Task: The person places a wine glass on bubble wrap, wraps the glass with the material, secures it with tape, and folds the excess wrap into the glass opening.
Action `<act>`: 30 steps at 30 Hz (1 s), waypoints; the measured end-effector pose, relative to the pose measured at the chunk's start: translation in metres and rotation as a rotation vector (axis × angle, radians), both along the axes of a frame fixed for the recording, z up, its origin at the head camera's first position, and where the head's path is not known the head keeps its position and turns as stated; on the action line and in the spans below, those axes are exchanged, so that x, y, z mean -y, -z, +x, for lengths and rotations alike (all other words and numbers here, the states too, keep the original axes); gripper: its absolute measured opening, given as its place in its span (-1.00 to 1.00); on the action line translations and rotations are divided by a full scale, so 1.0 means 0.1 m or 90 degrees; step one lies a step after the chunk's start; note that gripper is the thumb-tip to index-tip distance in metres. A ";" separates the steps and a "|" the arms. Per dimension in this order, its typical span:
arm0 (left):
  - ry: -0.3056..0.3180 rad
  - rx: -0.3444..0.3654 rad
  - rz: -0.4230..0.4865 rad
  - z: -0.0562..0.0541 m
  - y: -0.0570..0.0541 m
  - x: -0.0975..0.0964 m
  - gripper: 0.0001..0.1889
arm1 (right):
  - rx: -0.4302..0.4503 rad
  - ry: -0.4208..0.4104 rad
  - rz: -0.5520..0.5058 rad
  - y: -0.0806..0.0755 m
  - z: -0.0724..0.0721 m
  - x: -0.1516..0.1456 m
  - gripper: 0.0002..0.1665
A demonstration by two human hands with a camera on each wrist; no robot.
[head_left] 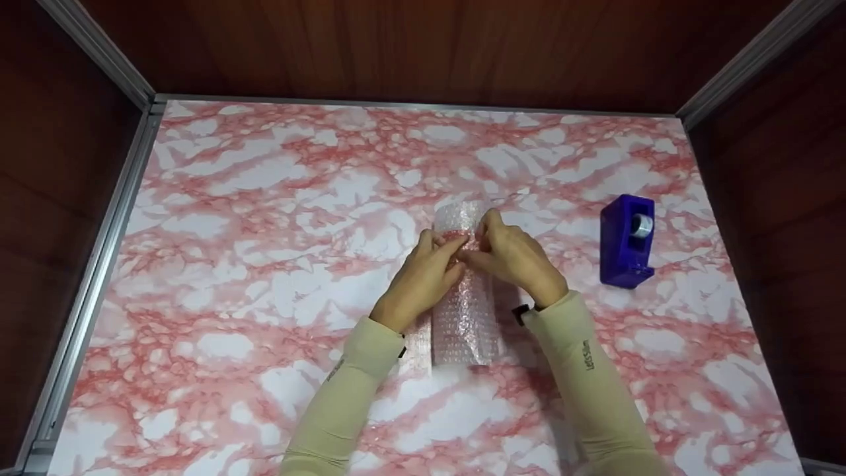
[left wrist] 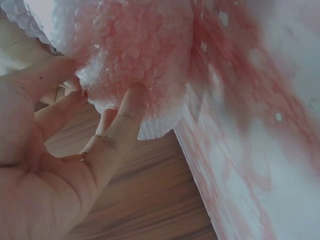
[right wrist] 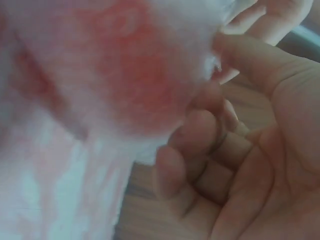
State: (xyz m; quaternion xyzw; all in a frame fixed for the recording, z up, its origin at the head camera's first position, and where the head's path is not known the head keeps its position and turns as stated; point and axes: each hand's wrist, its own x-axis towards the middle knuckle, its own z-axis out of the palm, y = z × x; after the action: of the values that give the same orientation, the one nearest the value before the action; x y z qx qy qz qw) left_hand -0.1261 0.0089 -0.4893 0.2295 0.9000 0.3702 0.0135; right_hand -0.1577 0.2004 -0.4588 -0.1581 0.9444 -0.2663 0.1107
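Note:
A clear bubble wrap (head_left: pixel 464 324) roll lies lengthwise on the table, with a reddish tint showing through its upper part. My left hand (head_left: pixel 426 277) is at its left side, thumb and fingertips gripping the wrap near the upper middle. From the right, my right hand (head_left: pixel 519 258) pinches the wrap close to the left fingertips. In the left wrist view, fingers (left wrist: pixel 131 107) lie against the bubbled surface near the wrap's end. Curled right fingers (right wrist: pixel 197 135) show beside the blurred wrap (right wrist: pixel 135 75) in the right wrist view. What is rolled inside is hidden.
A purple tape dispenser (head_left: pixel 621 244) with a small tape roll (head_left: pixel 641 226) stands to the right. The table (head_left: pixel 251 277) has a red and white marbled top. Dark wood panels (head_left: pixel 423 53) with metal edging enclose its back and sides.

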 end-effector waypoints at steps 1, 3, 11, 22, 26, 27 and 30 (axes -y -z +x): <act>-0.002 0.006 0.004 0.00 0.00 0.01 -0.50 | 0.016 0.026 0.005 0.03 0.00 -0.02 -0.40; -0.003 0.024 0.006 0.00 0.01 0.02 -0.49 | 0.052 0.067 0.000 0.10 -0.01 -0.06 -0.28; 0.004 0.044 0.016 -0.01 0.05 0.06 -0.47 | 0.118 0.129 -0.109 0.43 0.00 -0.16 -0.14; -0.024 0.057 0.090 -0.03 0.14 0.09 -0.59 | 0.106 0.152 -0.177 0.57 0.03 -0.15 -0.24; -0.059 0.032 0.109 -0.04 0.20 0.07 -0.63 | 0.110 0.147 -0.195 0.60 0.04 -0.15 -0.24; -0.066 0.029 0.113 -0.04 0.22 0.06 -0.63 | 0.112 0.150 -0.196 0.60 0.04 -0.15 -0.24; -0.083 0.045 0.120 -0.04 0.25 0.05 -0.59 | 0.130 0.159 -0.188 0.60 0.06 -0.16 -0.17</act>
State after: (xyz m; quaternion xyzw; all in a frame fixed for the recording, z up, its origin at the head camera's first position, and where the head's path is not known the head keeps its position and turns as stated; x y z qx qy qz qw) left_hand -0.1301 0.0036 -0.5142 0.1572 0.8734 0.4609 -0.0006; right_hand -0.1513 0.2165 -0.5189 -0.0268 0.8911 -0.4284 0.1475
